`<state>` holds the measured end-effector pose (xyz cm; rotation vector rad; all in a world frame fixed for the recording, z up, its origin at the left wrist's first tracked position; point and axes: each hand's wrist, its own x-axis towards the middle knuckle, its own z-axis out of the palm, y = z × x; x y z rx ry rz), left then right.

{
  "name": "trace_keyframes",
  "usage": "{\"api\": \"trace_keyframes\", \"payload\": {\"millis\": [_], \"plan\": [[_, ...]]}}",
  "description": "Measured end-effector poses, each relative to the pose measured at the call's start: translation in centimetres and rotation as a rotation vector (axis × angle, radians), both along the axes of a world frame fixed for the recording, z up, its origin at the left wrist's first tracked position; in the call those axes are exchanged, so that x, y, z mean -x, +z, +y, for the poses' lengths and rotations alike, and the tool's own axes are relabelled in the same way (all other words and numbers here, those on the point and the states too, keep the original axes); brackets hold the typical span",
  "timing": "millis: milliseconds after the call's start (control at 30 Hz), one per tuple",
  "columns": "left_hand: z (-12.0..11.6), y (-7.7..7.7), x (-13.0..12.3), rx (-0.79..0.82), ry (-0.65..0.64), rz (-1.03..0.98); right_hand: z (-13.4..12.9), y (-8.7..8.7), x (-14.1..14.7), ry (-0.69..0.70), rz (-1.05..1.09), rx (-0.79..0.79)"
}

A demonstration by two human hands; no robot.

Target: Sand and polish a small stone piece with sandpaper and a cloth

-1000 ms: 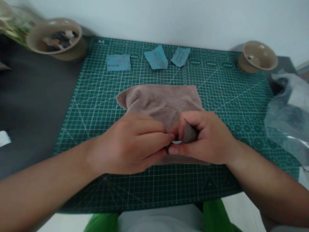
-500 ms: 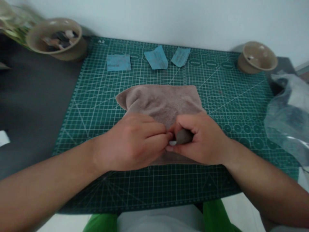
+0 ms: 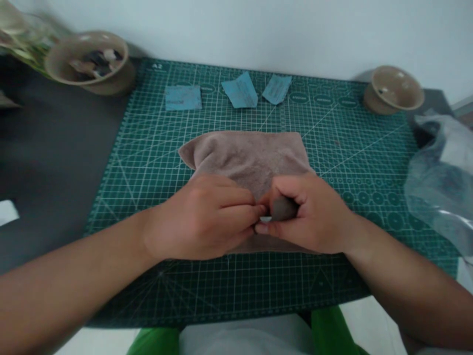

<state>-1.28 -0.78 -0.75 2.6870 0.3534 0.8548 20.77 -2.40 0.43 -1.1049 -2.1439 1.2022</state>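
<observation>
Okay, dark grey stone [image 3: 283,208] pinched tight in the right hand's [image 3: 312,214] fingers [image 3: 291,190], over a beige towel [image 3: 247,155]; left hand [image 3: 199,217] fingers curled narrow against it, small white piece [image 3: 263,219] between, grip unclear; green cutting mat [image 3: 343,143] beneath, blue sandpaper scraps [image 3: 241,90] beyond.

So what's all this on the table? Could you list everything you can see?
Cutting mat: one, green, on the tabletop.
Towel: one, taupe, middle of the mat.
Sandpaper sheets: three, blue, far part of the mat.
Bowls: two, tan, far left and far right.
Small pieces: several, dark and pale, in the left bowl.
Plastic bag: one, clear, right of the mat.
Grey lump: one, grey, over the towel.
Left hand: one, fingers beside the lump.
Right hand: one, holding the lump.
</observation>
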Motion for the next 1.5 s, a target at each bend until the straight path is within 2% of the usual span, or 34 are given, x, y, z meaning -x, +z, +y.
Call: {"api": "trace_keyframes", "payload": {"millis": [100, 167, 367, 433, 533, 600, 733, 800, 867, 1000, 1067, 1200, 1267, 1400, 1433, 1500], "plan": [[-0.3, 0.7, 0.2, 0.166, 0.011, -0.069, -0.1, 0.1, -0.3, 0.031, 0.203, 0.188], [-0.4, 1.0, 0.3, 0.217, -0.002, -0.066, -0.2, 0.1, -0.4, 0.056, 0.26, 0.251], [0.3, 0.0, 0.0, 0.012, -0.04, 0.027, 0.1, 0.0, 0.2, -0.004, -0.05, -0.023], [0.3, 0.0, 0.0, 0.074, -0.036, -0.022, 0.1, 0.0, 0.1, 0.006, 0.006, 0.049], [-0.2, 0.7, 0.2, 0.242, -0.03, -0.105, 0.1, 0.2, -0.3, 0.062, 0.221, 0.264], [-0.4, 0.9, 0.3, 0.253, -0.054, -0.1, 0.0, 0.2, -0.4, 0.083, 0.254, 0.304], [0.0, 0.1, 0.0, 0.023, -0.029, 0.016, 0.1, 0.0, 0.0, 0.028, 0.01, 0.034], [0.1, -0.2, 0.0, -0.03, 0.014, 0.036, 0.2, 0.0, 0.1, 0.001, -0.059, -0.031], [0.0, 0.0, 0.0, 0.043, 0.019, -0.005, 0.3, 0.1, 0.0, 0.011, 0.021, 0.059], [-0.7, 0.9, 0.4, 0.269, -0.006, -0.105, 0.1, 0.5, -0.4, 0.095, 0.311, 0.356], [-0.7, 0.9, 0.3, 0.235, -0.01, -0.064, 0.1, 0.4, -0.3, 0.091, 0.286, 0.331], [-0.3, 0.2, -0.1, -0.002, 0.009, 0.059, 0.2, 0.1, 0.0, 0.009, -0.007, 0.026], [-0.3, 0.4, -0.1, 0.042, 0.005, 0.021, 0.2, 0.1, 0.0, 0.002, 0.018, 0.072], [-0.7, 1.2, 0.2, 0.295, 0.001, -0.086, 0.0, 0.1, -0.3, 0.097, 0.355, 0.388], [-0.7, 1.3, 0.2, 0.286, -0.004, -0.086, 0.0, 0.1, -0.2, 0.104, 0.363, 0.385], [-0.6, 0.9, 0.1, 0.167, 0.006, -0.049, 0.1, 0.1, -0.1, 0.065, 0.222, 0.245]]}}
